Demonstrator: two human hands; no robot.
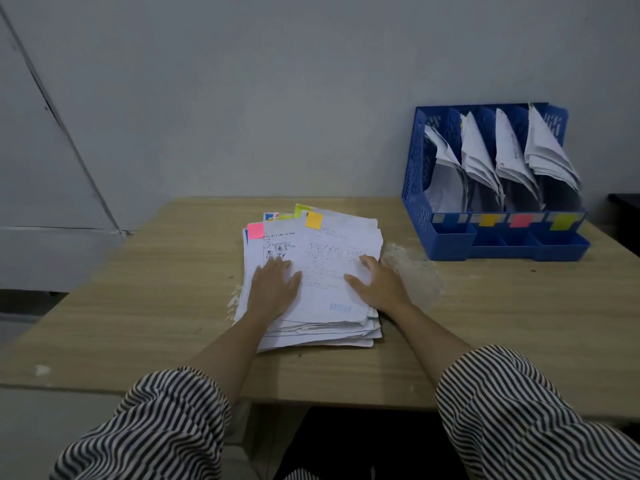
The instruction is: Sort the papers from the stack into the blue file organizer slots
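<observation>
A thick stack of white papers (322, 271) lies in the middle of the wooden table (138, 306). Coloured sticky tabs mark its far edge: pink (255, 230), orange (313, 220), and green and blue ones behind. My left hand (273, 289) rests flat on the stack's left half with fingers spread. My right hand (377, 285) lies on the stack's right edge, fingers straight over the top sheet. The blue file organizer (415, 188) stands at the back right, its slots holding leaning papers, with blue, orange, pink and yellow-green labels on the front.
A grey wall rises right behind the table. A pale scuffed patch (412, 271) marks the table between stack and organizer. A dark object (623, 216) sits at the far right edge. My striped sleeves cover the near table edge.
</observation>
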